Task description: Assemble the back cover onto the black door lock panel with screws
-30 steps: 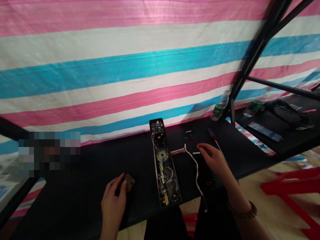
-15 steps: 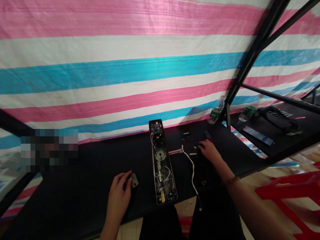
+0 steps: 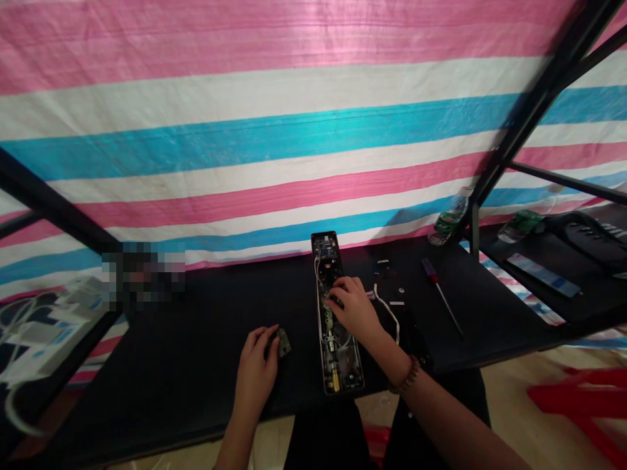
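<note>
In front of me on the black table [image 3: 200, 372] lies a long, narrow lock body [image 3: 337, 365], its inside showing a circuit board, metal parts and wires. My right hand [image 3: 360, 312] reaches over its middle, fingers bent and tips down in the housing; whatever they grip is hidden. To the left, my left hand [image 3: 257, 365] has its thumb and fingers closed at the edge of a small greenish metal plate [image 3: 284, 343] on the table. A white cable [image 3: 389, 310] runs out from beneath my right forearm.
A screwdriver [image 3: 443, 297] lies to the right, beside small loose parts [image 3: 396, 303]. Behind it stands a water bottle [image 3: 448, 219]. Black frame posts [image 3: 514, 130] rise on the right, and a striped sheet [image 3: 274, 143] hangs behind. White devices with cables [image 3: 49, 333] sit far left.
My right hand has moved left from the screwdriver's handle to the middle of the lock body. My left hand stays at the small metal plate. The whole view has shifted slightly.
</note>
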Available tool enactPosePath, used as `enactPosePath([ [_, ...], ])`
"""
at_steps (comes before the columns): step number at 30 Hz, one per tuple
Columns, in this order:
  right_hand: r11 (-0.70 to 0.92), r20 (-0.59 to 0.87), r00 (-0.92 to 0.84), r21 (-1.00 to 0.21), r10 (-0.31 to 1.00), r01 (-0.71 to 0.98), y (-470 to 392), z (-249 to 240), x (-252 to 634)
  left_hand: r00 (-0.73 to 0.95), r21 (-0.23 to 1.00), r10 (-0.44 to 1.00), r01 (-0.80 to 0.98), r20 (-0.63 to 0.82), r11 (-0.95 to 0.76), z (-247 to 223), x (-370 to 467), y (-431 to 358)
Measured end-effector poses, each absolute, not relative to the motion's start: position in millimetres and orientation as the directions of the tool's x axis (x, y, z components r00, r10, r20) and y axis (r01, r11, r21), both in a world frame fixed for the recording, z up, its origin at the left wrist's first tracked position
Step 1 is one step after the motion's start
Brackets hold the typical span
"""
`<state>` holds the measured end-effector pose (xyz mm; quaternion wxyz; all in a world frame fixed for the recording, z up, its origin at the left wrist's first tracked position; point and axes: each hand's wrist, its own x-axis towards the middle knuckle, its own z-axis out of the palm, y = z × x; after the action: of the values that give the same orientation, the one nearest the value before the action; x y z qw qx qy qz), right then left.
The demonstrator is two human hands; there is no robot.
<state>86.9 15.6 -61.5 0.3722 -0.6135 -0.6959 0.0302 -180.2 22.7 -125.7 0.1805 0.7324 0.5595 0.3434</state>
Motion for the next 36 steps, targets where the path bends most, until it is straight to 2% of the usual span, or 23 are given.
enactPosePath([
  [5, 0.247, 0.488, 0.059, -0.539, 0.871, 0.805, 6, -70, 87, 0.087, 0.709, 0.926, 0.618, 0.369, -0.34, -108, -152, 20],
  [9, 0.246, 0.528, 0.167, -0.623, 0.833, 0.742, -9, -72, 93, 0.197, 0.717, 0.879, 0.515, 0.435, -0.47, -81, -103, 29],
  [13, 0.154, 0.485, 0.313, -0.707, 0.817, 0.69, -16, -78, 120, 0.324, 0.636, 0.797, 0.482, 0.51, -0.603, -68, -63, 43],
  [18, 0.068, 0.439, 0.307, -0.657, 0.845, 0.751, -10, -81, 173, 0.421, 0.541, 0.732, 0.495, 0.536, -0.68, -77, -52, 50],
  [22, 0.026, 0.422, 0.253, -0.554, 0.871, 0.832, 1, -77, 202, 0.457, 0.52, 0.724, 0.504, 0.517, -0.69, -79, -57, 50],
  [25, 0.058, 0.428, 0.214, -0.538, 0.878, 0.841, 13, -68, 202, 0.448, 0.533, 0.727, 0.494, 0.521, -0.687, -78, -57, 49],
  [28, 0.163, 0.463, 0.141, -0.557, 0.875, 0.814, 29, -54, 182, 0.294, 0.637, 0.803, 0.494, 0.519, -0.592, -84, -52, 43],
  [31, 0.267, 0.478, 0.034, -0.547, 0.878, 0.793, 48, -39, 150, 0.067, 0.849, 0.928, 0.384, 0.365, -0.362, -98, -47, 32],
  [33, 0.29, 0.451, -0.028, -0.523, 0.892, 0.802, 60, -31, 129, 0.032, 0.947, 0.98, 0.252, 0.197, -0.199, -107, -44, 23],
  [36, 0.267, 0.354, -0.104, -0.454, 0.93, 0.85, 75, -28, 106, 0.07, 0.982, 0.997, 0.181, 0.033, -0.045, -114, -44, 11],
])
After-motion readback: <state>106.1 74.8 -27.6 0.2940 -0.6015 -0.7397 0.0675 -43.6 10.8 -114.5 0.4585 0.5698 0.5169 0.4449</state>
